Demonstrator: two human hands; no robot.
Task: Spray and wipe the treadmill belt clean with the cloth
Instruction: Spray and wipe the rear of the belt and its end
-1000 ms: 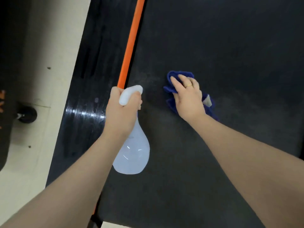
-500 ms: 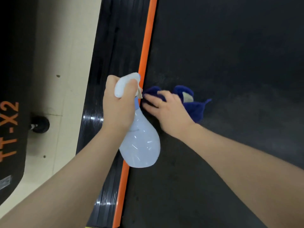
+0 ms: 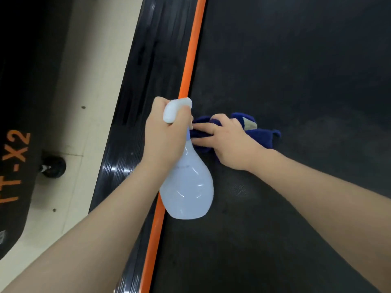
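Beside the orange strip [image 3: 189,75] lay the blue cloth [image 3: 262,135], bunched on the treadmill belt [image 3: 296,70], with the right hand [image 3: 227,142] pressing it flat, fingers spread toward the strip. Over the strip, the left hand [image 3: 165,134] had its grip clamped round the neck of the pale spray bottle [image 3: 187,191], bulb hanging toward the person

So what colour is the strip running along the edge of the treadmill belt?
Orange: the strip borders the belt on its left, seen in the head view.
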